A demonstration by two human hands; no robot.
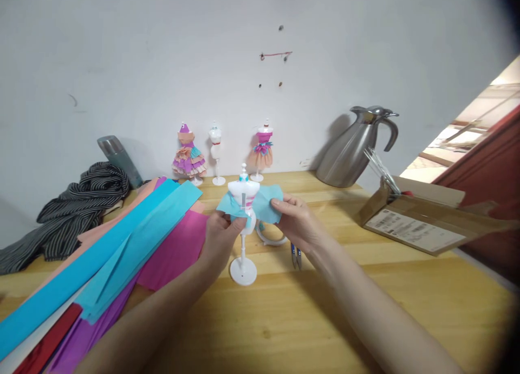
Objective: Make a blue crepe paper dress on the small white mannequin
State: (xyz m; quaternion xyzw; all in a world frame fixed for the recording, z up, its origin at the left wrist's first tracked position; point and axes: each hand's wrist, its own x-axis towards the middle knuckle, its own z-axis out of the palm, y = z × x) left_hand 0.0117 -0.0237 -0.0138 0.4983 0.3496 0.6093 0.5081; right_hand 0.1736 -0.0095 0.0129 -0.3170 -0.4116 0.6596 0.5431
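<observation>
A small white dress form (244, 188) stands upright on its round base at the middle of the table, with a blue band at the neck and pink strips on the torso. Light blue crepe paper (268, 196) passes around its body at the waist. My left hand (222, 229) pinches the paper at the form's left side, thumb across the front. On the other side, my right hand (296, 215) grips the paper's right end between thumb and fingers. A roll of white tape (271, 239) and blue-handled snips (296, 256) lie beneath my right hand.
Crepe paper sheets (97, 255) in several colours cover the table's left side, beside a striped cloth (91, 200) and a flask (119, 160). Three dress forms (216, 146) line the wall. A metal jug (353, 149) and a cardboard box (418, 219) stand right.
</observation>
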